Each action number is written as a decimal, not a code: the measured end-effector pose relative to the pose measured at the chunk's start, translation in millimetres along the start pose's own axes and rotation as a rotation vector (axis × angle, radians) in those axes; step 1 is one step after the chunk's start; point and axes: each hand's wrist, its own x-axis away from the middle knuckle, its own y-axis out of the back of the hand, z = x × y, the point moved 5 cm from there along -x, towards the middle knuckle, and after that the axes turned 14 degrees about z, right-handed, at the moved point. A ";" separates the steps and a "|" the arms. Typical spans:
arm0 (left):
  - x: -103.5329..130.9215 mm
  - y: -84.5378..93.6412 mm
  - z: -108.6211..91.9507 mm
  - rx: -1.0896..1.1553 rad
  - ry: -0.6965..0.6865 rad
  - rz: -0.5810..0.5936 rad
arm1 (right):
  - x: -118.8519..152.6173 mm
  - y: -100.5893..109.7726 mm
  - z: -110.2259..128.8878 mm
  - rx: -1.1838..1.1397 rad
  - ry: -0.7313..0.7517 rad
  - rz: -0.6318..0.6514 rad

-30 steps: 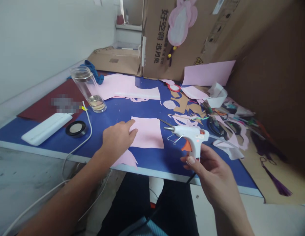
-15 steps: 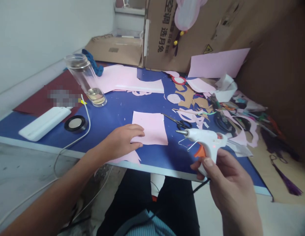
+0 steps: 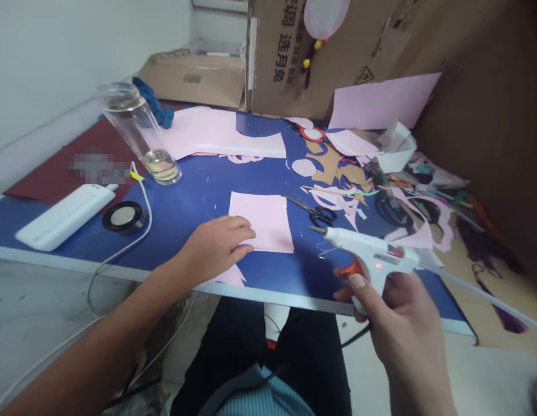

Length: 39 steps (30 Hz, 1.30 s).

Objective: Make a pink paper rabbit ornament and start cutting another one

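Note:
My left hand (image 3: 219,245) rests on the left edge of a pink paper square (image 3: 268,222) near the table's front, its fingers together with the thumb below them. My right hand (image 3: 390,306) is wrapped round the handle of a white glue gun (image 3: 375,251) with an orange trigger; a small red light glows on its side. The nozzle points left, to the right of the square, and a long pale stick juts out behind. Black scissors (image 3: 320,215) lie between the square and the gun. Below my left hand, a pink scrap (image 3: 229,277) is partly hidden.
On the left are a glass bottle (image 3: 141,133), a white power bank (image 3: 64,218), a black tape roll (image 3: 123,216) and a cable. Pink sheets (image 3: 216,130) lie at the back. Paper scraps (image 3: 329,197) cover the right side, before a large cardboard box (image 3: 290,92).
The glue gun has turned slightly in my right hand, and the stick behind it now shows at full length. My left hand stays on the paper. The view has shifted a little.

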 end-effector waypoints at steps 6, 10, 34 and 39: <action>-0.9 1.5 0.1 0.009 0.022 -0.005 | -4.9 1.3 -12.3 -0.059 -0.005 0.029; -1.0 1.2 1.0 0.037 0.059 -0.015 | -2.7 -0.5 -19.5 -0.117 -0.049 0.090; -0.3 -4.8 5.4 0.216 0.095 -0.074 | 11.2 -65.3 11.7 0.450 0.245 0.356; 0.3 -6.6 5.2 0.200 0.092 -0.080 | 9.8 -73.2 15.2 0.495 0.277 0.383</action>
